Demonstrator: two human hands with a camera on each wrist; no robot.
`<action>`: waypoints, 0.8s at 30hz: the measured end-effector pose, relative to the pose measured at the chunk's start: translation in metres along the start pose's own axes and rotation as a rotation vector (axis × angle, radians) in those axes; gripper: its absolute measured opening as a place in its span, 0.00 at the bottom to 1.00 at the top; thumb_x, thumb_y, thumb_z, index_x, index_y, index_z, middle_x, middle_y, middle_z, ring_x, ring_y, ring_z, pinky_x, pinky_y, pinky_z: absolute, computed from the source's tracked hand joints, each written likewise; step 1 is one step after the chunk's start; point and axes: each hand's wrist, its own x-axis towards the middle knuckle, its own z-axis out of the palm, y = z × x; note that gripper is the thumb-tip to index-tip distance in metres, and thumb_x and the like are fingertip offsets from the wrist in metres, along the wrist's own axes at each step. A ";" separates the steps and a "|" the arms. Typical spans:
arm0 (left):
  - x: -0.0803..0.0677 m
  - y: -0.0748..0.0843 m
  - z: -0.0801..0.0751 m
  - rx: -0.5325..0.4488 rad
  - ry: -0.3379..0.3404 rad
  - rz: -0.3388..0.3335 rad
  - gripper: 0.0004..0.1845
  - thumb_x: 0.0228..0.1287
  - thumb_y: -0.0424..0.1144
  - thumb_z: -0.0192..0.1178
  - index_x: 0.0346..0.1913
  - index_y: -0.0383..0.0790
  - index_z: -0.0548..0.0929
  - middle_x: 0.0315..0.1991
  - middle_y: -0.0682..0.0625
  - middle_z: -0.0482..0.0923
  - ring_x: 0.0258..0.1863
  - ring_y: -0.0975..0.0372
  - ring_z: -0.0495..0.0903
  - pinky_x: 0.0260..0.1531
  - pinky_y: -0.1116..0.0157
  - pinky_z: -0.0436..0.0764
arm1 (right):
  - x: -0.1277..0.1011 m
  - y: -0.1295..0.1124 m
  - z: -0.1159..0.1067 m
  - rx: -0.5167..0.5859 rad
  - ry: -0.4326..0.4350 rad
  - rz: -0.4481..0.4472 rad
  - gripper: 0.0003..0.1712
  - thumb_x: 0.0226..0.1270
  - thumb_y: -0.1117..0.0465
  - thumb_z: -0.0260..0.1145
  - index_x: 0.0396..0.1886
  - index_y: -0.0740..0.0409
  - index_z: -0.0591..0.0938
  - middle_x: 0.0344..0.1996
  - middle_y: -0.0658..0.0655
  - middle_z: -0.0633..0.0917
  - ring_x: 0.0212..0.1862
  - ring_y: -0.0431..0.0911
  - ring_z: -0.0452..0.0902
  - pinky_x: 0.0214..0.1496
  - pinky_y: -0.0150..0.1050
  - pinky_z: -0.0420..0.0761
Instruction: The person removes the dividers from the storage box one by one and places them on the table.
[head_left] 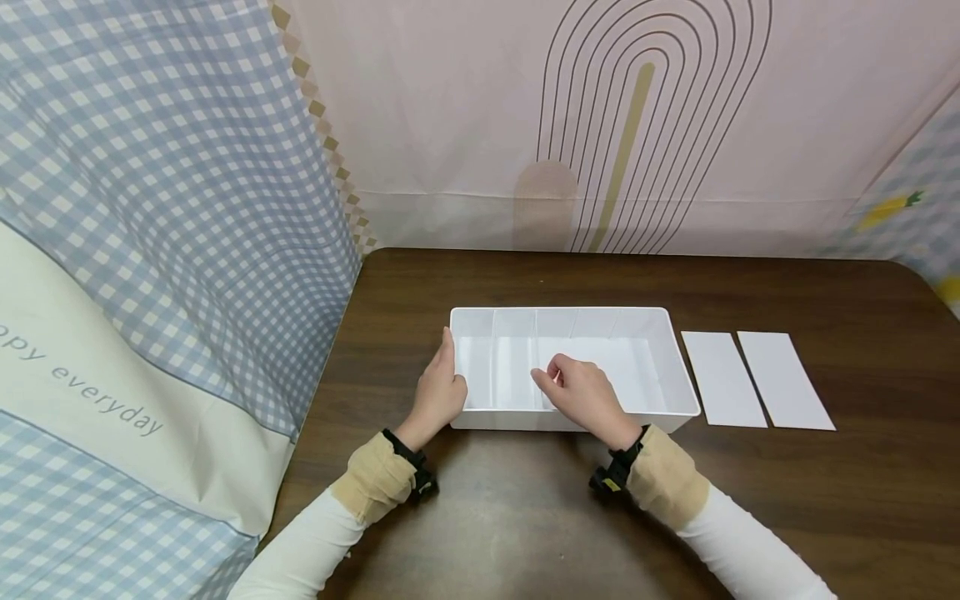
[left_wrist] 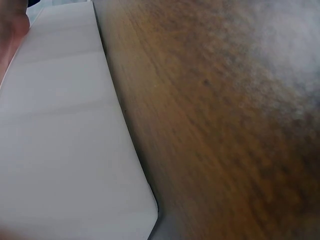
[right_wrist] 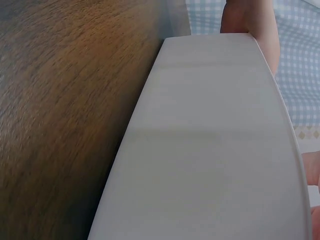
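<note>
A white rectangular box (head_left: 562, 312) stands on the dark wooden table (head_left: 750, 283), with thin white dividers upright inside it. My left hand (head_left: 452, 367) lies with straight fingers against the box's left end wall. My right hand (head_left: 549, 377) reaches over the front rim and pinches the top of a white divider (head_left: 537, 350) near the middle. The left wrist view shows the box's outer wall (left_wrist: 65, 140) close up beside the table (left_wrist: 225, 125). In the right wrist view the front wall (right_wrist: 210, 150) runs toward my left hand (right_wrist: 255, 25) at its far end.
Two white rectangular panels (head_left: 722, 379) (head_left: 783, 379) lie flat side by side, right of the box. A blue checked cloth (head_left: 150, 250) hangs along the table's left edge, and a pink backdrop (head_left: 465, 125) closes the far side.
</note>
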 end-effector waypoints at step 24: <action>0.000 0.001 0.000 0.000 0.015 0.017 0.38 0.54 0.25 0.40 0.69 0.37 0.39 0.68 0.41 0.49 0.10 0.63 0.50 0.14 0.68 0.58 | 0.004 -0.011 0.009 -0.124 -0.077 0.045 0.13 0.58 0.54 0.55 0.22 0.59 0.73 0.08 0.49 0.66 0.13 0.42 0.60 0.15 0.32 0.58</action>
